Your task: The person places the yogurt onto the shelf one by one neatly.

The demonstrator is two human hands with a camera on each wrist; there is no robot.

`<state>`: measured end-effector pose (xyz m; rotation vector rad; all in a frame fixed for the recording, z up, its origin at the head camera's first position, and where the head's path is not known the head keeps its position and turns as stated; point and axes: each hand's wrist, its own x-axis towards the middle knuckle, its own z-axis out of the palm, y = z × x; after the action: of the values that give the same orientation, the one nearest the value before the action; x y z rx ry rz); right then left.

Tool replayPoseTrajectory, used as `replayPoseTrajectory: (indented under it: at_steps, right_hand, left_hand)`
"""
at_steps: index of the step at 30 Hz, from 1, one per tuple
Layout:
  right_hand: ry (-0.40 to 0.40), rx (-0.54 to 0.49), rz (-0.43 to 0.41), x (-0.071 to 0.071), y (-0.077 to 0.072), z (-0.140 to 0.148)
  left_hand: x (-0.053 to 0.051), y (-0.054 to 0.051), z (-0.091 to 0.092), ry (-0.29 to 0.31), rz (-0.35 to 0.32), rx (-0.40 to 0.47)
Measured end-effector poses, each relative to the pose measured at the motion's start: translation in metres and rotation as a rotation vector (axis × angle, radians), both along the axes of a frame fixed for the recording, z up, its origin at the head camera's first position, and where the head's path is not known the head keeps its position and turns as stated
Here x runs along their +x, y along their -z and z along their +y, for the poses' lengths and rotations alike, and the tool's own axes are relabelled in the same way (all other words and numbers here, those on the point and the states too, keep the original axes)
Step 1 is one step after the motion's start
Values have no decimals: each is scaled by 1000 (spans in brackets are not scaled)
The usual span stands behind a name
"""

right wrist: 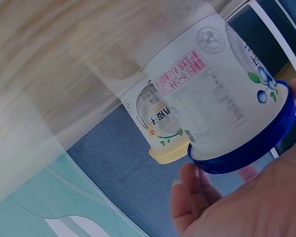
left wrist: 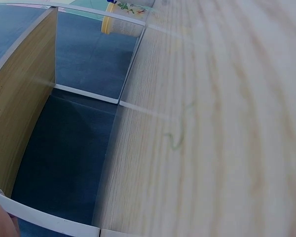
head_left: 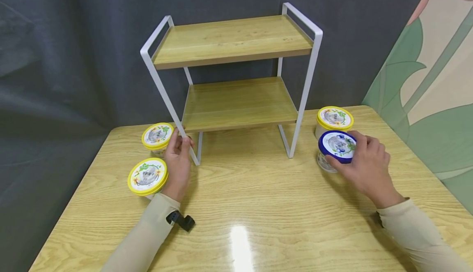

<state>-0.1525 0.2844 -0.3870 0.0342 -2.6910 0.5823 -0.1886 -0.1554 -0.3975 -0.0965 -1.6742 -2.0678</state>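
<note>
My left hand holds the left front leg of a two-tier rack, thumb in front and fingers partly hidden behind it. At the lower left of the left wrist view, part of that hand shows beside the white frame. On the right, my right hand grips a tub with a blue lid by the lid's edge. The right wrist view shows the tub's white printed side, with thumb and fingers of the hand at opposite sides of the blue lid.
Two yellow-lidded tubs stand left of the rack. Another yellow-lidded tub is just behind the blue-lidded one. A dark curtain hangs behind the wooden table; a patterned wall is at the right.
</note>
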Motion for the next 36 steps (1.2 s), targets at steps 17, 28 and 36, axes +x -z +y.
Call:
replayPoseTrajectory:
  at_steps: [17,28,36]
  right_hand:
    - [-19,-16,-112,-3,-3,2]
    - [-18,18,-168,-3,-2,6]
    - [-12,-8,-188,-4,-1,6]
  left_hand:
    - [-1,1,-1,4,15,-11]
    - [0,0,-1,0,33,-20]
    - [0,0,-2,5,26,-45]
